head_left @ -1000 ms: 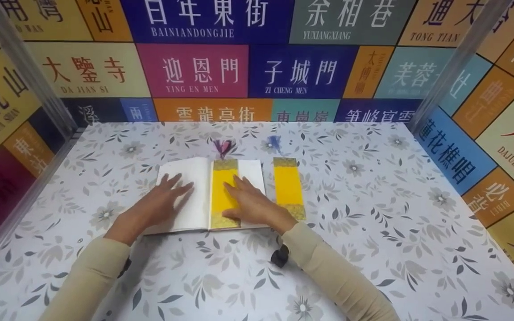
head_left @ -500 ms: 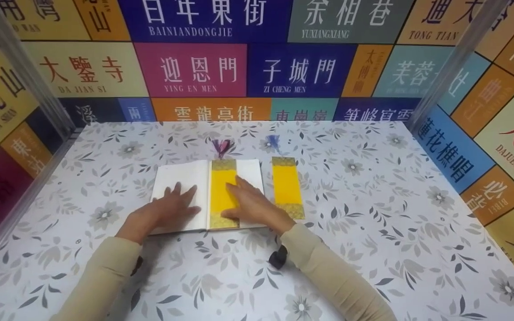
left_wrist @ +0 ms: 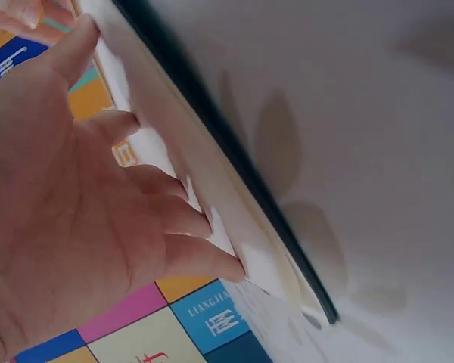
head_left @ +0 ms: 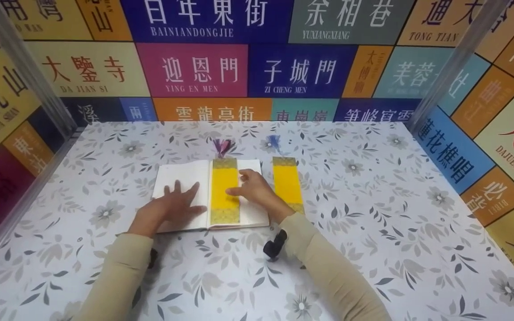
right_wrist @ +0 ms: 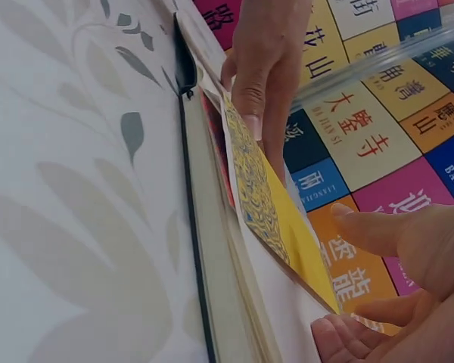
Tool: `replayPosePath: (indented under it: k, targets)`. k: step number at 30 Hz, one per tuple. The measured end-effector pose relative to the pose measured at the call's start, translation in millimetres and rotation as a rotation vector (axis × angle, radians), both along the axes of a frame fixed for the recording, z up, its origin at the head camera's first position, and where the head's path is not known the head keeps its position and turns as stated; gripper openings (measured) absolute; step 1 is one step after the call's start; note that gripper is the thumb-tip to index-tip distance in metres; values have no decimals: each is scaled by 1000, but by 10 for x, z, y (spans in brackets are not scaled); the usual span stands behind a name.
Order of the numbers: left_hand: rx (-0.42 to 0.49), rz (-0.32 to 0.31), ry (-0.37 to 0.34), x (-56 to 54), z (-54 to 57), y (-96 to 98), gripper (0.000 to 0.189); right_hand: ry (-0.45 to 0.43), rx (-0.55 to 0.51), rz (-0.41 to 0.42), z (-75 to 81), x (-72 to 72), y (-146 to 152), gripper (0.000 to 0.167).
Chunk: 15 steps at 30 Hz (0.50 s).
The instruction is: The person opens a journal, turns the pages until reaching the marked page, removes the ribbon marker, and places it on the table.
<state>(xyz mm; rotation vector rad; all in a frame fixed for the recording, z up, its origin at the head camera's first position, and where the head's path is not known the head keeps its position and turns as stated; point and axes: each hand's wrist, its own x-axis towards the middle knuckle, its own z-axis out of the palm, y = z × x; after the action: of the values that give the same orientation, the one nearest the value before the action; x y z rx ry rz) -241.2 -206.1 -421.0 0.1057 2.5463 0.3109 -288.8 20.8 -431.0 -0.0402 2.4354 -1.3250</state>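
Note:
An open notebook (head_left: pixel 254 214) with blank white pages and a dark cover lies on the table. Along the spine, on its right page, rests a yellow bookmark (head_left: pixel 225 178) with patterned gold ends and a purple-pink tassel (head_left: pixel 222 147). My left hand (head_left: pixel 173 206) rests on the left page, fingers spread. My right hand (head_left: pixel 257 189) is at the bookmark's right edge; its fingertips touch there, while the thumb (right_wrist: pixel 356 227) hovers above the yellow surface, apart from the fingers. A second yellow bookmark (head_left: pixel 287 185), with a blue tassel (head_left: pixel 275 142), lies right of the notebook, partly behind the right wrist.
A white cloth with grey flowers and leaves covers the table (head_left: pixel 373 232). Colourful panels with Chinese lettering (head_left: pixel 203 71) line the back and both sides. Clear posts (head_left: pixel 455 62) stand at the back corners.
My left hand has slid right and slightly down the left page. My right hand has lifted off the bookmark's face, its fingers bending at the right edge. The bookmark has shifted slightly upward.

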Motion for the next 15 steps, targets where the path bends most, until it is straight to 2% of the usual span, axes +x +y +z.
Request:
replayPosePath:
  k: [3,8,12,15]
  targets:
    - [13,-8,13,-16,-7,-2,87,-70,-28,-29,14,-47,16,82]
    - [32,-32,30,-23,-17,-6,86,-137,-122,-64,35,-114,27,79]
    - [26,-35,32,-23,-9,1,86,-166,-84,-107,54,-159,-11,75]
    - [21,-25,24,-19,-1,6,86,-184,0,-137,75,-170,-63,73]
